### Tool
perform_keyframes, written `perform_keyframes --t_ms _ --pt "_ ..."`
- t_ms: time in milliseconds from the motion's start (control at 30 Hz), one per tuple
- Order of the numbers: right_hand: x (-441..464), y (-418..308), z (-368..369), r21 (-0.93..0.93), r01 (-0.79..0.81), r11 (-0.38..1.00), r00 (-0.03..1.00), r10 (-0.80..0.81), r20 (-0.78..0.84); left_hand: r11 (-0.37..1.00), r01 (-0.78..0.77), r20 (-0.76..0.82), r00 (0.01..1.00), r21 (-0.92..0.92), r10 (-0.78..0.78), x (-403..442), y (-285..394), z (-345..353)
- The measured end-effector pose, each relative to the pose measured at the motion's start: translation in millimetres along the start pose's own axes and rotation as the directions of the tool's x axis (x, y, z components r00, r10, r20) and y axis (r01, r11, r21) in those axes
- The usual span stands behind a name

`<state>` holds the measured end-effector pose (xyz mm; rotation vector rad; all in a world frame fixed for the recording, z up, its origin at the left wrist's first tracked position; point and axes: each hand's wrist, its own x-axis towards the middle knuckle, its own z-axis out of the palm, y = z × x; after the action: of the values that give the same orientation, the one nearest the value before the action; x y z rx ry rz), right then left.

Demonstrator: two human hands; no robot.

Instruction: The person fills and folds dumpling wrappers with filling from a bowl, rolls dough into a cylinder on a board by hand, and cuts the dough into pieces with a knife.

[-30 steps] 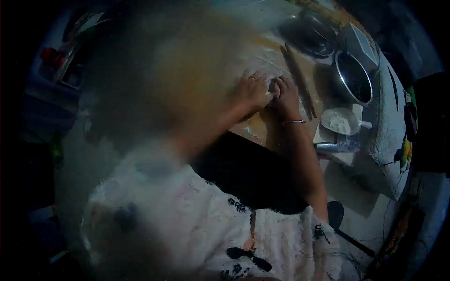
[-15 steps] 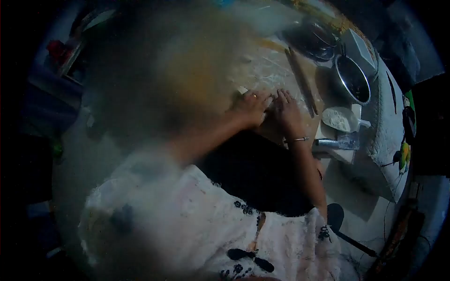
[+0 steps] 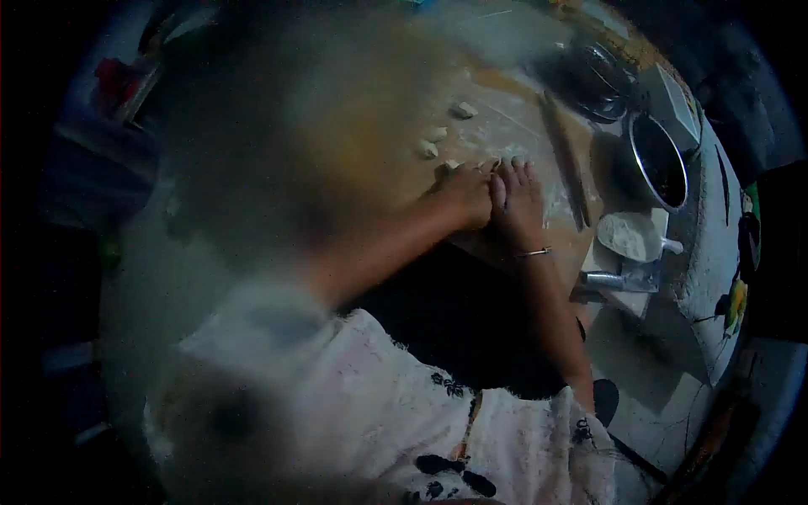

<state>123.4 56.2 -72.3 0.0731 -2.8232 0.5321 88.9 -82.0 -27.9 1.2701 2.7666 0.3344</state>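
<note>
My left hand [image 3: 468, 199] rests on the floured wooden board [image 3: 515, 126] with its fingers curled in. Whatever they may hold is hidden. Right beside it, touching it, my right hand [image 3: 519, 198] lies with its fingers stretched forward over the board; a bracelet [image 3: 534, 252] circles that wrist. Just past the left knuckles a small pale dough piece [image 3: 452, 166] shows. More small dough pieces lie further up the board, one [image 3: 427, 150] near the left hand and another [image 3: 463, 109] farther off.
A rolling pin [image 3: 566, 160] lies on the board to the right. Beyond it are a scoop of flour [image 3: 629, 236], a metal-handled scraper [image 3: 619, 279] and a steel-rimmed bowl [image 3: 686, 181]. A dark pot or lid [image 3: 602, 80] sits at the back. A blur covers the view's left.
The view has shifted, so the board and tools appear farther right and lower, and several dough pieces now show. My left fingers are more curled, and the hands are closer together.
</note>
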Motion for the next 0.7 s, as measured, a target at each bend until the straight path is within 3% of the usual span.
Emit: perform_keyframes --t_ms 33,67,133,200,267,333,367,467,600,667,700 --pt "8.4 4.5 1.7 -0.023 -0.019 1.0 1.0 0.018 -0.016 0.995 -0.082 -0.126 0.989 -0.055 0.075 15.4 -16.3 28.1" --pt "16.6 8.2 1.8 -0.045 -0.038 0.998 0.999 0.036 -0.034 0.996 -0.077 -0.123 0.99 -0.055 0.07 19.3 -16.0 22.0" --pt "27.5 16.2 2.9 -0.075 -0.08 0.994 0.996 0.083 0.033 0.996 0.09 0.036 0.995 -0.009 -0.09 27.7 -16.3 11.1" --pt "39.5 14.4 -1.8 -0.08 -0.104 0.991 0.995 0.104 -0.004 0.996 0.086 0.105 0.991 0.004 -0.086 42.5 -26.0 7.4" --pt "50.7 23.6 5.3 -0.065 -0.131 0.989 0.991 0.131 -0.008 0.996 0.078 0.065 0.995 -0.053 -0.074 53.8 -32.6 9.9" --pt "65.8 42.2 20.5 -0.155 -0.016 0.988 0.999 0.009 -0.049 0.992 0.116 0.027 0.993 -0.039 -0.115 50.9 -33.4 -5.8" --pt "64.3 9.4 -10.6 -0.066 -0.125 0.99 0.991 0.121 -0.053 0.989 0.142 -0.014 0.99 -0.036 -0.143 54.4 -35.6 -3.1" --pt "75.1 21.7 -5.5 -0.057 -0.113 0.992 0.993 0.111 -0.048 0.953 0.23 -0.07 0.966 -0.196 -0.248 66.4 -40.1 3.3" --pt "76.0 16.8 -9.4 -0.016 -0.066 0.998 0.994 0.064 -0.083 0.964 0.147 -0.156 0.97 -0.224 -0.184 58.2 -42.0 -2.2" --pt "74.7 18.2 -3.2 -0.091 -0.069 0.993 0.987 0.055 -0.15 0.908 0.065 -0.271 0.943 -0.414 -0.192 60.9 -49.1 -0.3" --pt "73.3 20.5 -2.5 -0.089 -0.068 0.994 0.987 0.054 -0.152 0.909 0.065 -0.273 0.943 -0.412 -0.191 62.7 -54.7 -4.4"
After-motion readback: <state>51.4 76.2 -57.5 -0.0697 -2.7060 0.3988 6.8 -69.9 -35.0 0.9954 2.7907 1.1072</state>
